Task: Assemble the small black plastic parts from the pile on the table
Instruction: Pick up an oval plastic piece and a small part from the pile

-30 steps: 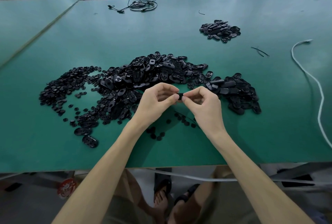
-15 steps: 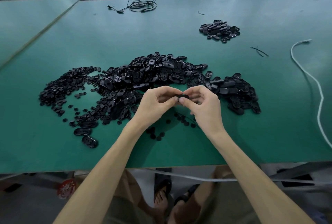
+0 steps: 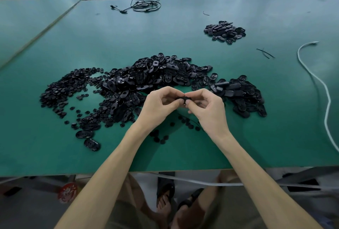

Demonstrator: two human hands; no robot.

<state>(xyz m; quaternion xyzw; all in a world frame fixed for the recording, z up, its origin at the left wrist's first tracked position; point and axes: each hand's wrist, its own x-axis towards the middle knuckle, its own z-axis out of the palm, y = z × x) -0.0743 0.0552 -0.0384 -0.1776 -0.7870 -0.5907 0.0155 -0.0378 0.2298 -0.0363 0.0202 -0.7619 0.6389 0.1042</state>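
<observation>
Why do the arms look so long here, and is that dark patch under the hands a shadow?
Head view: a wide-angle lens stretches the forearms toward the bottom corners. Same view: yes, the dark patch on the table under the left hand and right hand is their soft shadow; the black part they pinch shows almost no detail.

Khaki shorts (image 3: 117, 214), black sandals (image 3: 165, 189) — forearms (image 3: 110, 170) bare.
</observation>
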